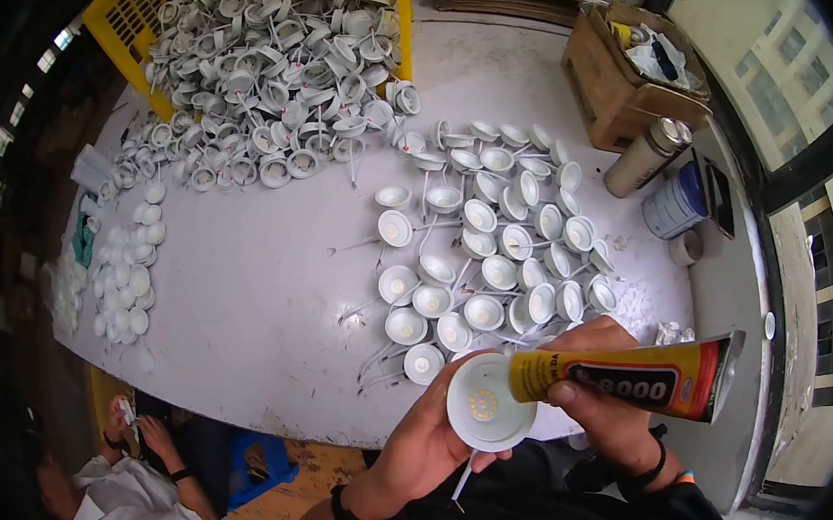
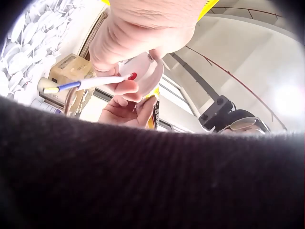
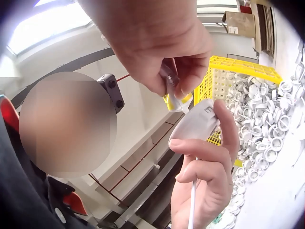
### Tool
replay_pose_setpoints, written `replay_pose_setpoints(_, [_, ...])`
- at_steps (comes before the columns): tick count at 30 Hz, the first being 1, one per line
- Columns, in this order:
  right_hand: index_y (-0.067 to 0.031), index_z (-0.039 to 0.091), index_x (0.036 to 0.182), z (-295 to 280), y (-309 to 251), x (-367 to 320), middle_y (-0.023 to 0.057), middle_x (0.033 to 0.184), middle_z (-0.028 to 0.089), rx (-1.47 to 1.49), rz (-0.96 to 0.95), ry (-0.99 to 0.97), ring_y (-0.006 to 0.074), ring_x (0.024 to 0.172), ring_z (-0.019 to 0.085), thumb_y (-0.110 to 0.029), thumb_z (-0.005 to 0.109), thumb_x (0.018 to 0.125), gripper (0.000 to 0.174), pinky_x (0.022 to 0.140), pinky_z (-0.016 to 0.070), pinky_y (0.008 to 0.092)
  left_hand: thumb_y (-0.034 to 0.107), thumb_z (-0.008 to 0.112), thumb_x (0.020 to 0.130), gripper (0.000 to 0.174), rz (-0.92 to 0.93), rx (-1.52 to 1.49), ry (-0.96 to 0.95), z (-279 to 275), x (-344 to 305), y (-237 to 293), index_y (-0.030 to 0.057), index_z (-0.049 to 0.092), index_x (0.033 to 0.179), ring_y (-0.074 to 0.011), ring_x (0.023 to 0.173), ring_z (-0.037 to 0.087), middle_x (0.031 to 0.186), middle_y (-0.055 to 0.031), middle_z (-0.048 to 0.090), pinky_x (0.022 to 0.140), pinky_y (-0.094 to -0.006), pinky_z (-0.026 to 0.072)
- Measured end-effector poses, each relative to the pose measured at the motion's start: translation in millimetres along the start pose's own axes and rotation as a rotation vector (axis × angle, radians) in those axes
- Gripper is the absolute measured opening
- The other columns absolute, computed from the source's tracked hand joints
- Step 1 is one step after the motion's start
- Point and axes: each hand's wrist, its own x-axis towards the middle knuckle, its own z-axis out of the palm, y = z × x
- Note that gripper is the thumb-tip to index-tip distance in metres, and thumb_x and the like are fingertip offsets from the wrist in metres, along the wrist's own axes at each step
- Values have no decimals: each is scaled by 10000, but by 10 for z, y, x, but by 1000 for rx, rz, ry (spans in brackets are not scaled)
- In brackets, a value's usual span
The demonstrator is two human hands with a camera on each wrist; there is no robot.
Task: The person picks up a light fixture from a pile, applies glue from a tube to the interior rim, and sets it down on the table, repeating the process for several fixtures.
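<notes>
My left hand [image 1: 420, 449] holds a white LED downlight [image 1: 489, 425], its bowl facing up with a ring of small yellow LEDs at the bottom. A white cable [image 3: 192, 202] hangs from its back, ending in bare-tipped coloured wires in the left wrist view. My right hand [image 1: 610, 426] grips a yellow and black glue tube [image 1: 639, 379] marked "8000", tilted over the downlight. In the right wrist view, the tube's nozzle [image 3: 185, 107] points down right at the rim of the downlight [image 3: 196, 125]. The left fingers [image 3: 202, 150] curl round the light's underside.
Several similar downlights [image 1: 480, 216] stand on the table beyond my hands. White round covers [image 1: 123, 279] lie at the left. A yellow crate [image 1: 406, 21] spills ring-shaped parts. A cardboard box [image 1: 591, 72], steel flask [image 1: 643, 161] and blue-lidded tub [image 1: 674, 203] line the right. Another person [image 1: 149, 484] sits lower left.
</notes>
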Motion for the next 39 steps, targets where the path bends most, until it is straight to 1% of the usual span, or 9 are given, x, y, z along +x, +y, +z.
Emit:
replay_pose_setpoints(5, [-55,535,939,25,16,5,63,863,518,-5,-12,6,159,813,497,-55,625,705,250,719,407,274,389,312,867,488,-41,-23,12,-17,-23,-8,101,225,1252,-219,712,548,1013,-125,481,519,-263,417])
replay_pose_setpoints(7, [-22,528,885,52,6,2,75,808,525,-21,68,52,163,762,472,-220,639,678,307,702,374,294,405,314,863,502,-41,-5,9,-22,-25,-8,98,224,1251,-216,704,549,1013,-123,481,523,-264,419])
replay_pose_setpoints(8, [-22,528,885,54,6,4,75,808,525,-21,68,51,163,762,472,-220,639,678,307,702,374,294,405,314,863,502,-41,-5,9,-24,-25,-8,98,224,1251,-216,704,549,1013,-123,481,523,-264,419])
replay_pose_setpoints(13, [-29,539,881,68,-1,-11,73,809,532,6,65,61,166,778,467,-201,645,671,292,711,372,297,432,312,856,529,-26,46,-16,-17,-28,-14,94,215,1250,-214,705,547,1026,-127,470,531,-266,423])
replay_pose_setpoints(22, [-38,546,885,50,13,-14,65,825,537,-91,32,16,171,781,472,-210,643,686,280,706,371,305,425,305,860,521,-41,15,-7,-27,-38,-22,90,213,1248,-210,700,543,1032,-127,469,531,-267,423])
replay_pose_setpoints(32, [-38,551,876,76,-41,-6,70,828,548,-65,4,9,175,787,492,-166,630,696,234,708,389,302,414,294,865,504,-45,8,-13,-55,-31,-29,93,214,1247,-211,704,554,1034,-127,471,522,-265,426])
replay_pose_setpoints(35, [-40,552,874,57,-103,17,71,834,553,-118,-28,-32,174,774,501,-119,630,686,219,692,400,304,406,300,865,496,-41,4,-1,-39,-34,-26,92,221,1242,-203,684,546,1028,-129,473,522,-262,427])
replay_pose_setpoints(37, [-46,566,875,33,-153,42,65,847,565,-283,-71,-45,201,776,545,-59,641,694,196,674,449,299,391,306,865,481,-25,10,12,-10,-46,-7,89,237,1234,-196,663,537,1022,-131,475,520,-267,426])
replay_pose_setpoints(39, [-47,572,858,36,-135,43,62,829,567,-317,-125,-6,203,745,549,-56,646,684,189,651,452,293,385,306,865,474,-21,9,39,3,-54,13,88,245,1230,-197,661,534,1020,-133,476,518,-270,425])
